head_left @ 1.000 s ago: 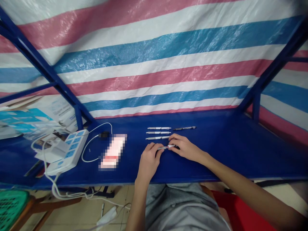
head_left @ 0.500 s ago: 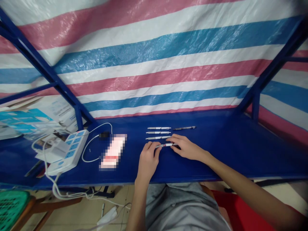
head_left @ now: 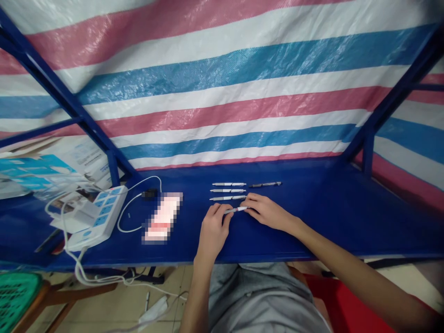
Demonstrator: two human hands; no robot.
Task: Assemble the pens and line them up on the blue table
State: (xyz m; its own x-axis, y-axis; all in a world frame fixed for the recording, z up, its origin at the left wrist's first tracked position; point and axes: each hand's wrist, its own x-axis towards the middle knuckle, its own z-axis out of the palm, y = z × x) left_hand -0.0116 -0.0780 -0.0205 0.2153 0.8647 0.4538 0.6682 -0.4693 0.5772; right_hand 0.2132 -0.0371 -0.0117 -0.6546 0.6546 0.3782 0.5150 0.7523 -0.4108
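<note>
A white pen [head_left: 239, 209] with a reddish mark lies crosswise between my two hands, low over the blue table. My left hand [head_left: 213, 226] pinches its left end between thumb and fingers. At the other end, the thumb and fingers of my right hand [head_left: 268, 211] close on the tip and partly cover it. Just beyond the hands, three similar white pens [head_left: 228, 190] lie side by side in a stack of rows. A dark pen [head_left: 266, 184] rests to the right of the farthest one.
A pixelated phone-like object [head_left: 163, 217] lies left of my hands. Further left are a white power strip [head_left: 100, 219] with cables and a pile of papers [head_left: 52, 166]. Striped sheeting [head_left: 229, 106] hangs behind the blue table [head_left: 329, 217], between blue frame bars [head_left: 367, 134].
The pen between my hands has tilted slightly, its right end now a little higher. My right fingers have shifted slightly; my left hand stays almost still.
</note>
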